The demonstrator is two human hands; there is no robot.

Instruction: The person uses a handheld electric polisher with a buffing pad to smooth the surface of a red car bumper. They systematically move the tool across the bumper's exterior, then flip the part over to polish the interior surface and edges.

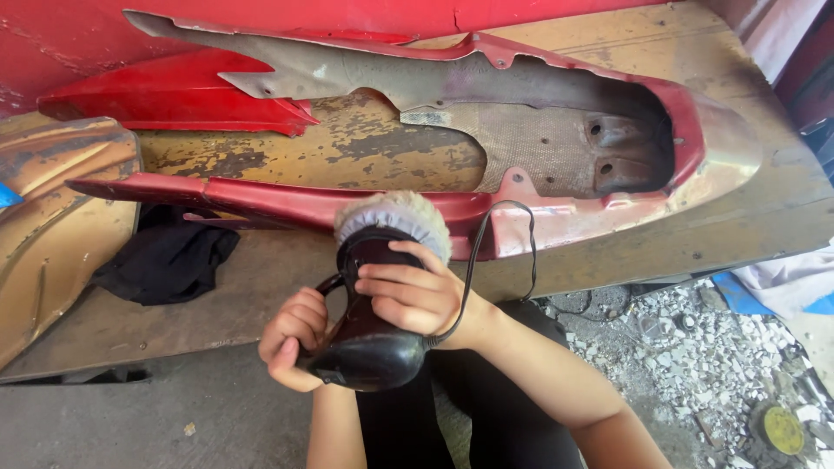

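A black hand-held polisher (369, 334) with a fluffy wool pad (395, 219) presses against the near edge of a red motorcycle tail fairing (556, 213) that lies open side up on a wooden board (764, 217). My right hand (417, 295) is wrapped over the top of the polisher body. My left hand (291, 334) grips its rear handle from the left. A black power cord (499, 234) loops from the tool up over the fairing's edge.
A second red panel (174, 95) lies at the back left. A gold-coloured panel (52, 226) sits at the left, with a black cloth (165, 260) beside it. White rubble (695, 365) and a yellow disc (782, 430) cover the ground at right.
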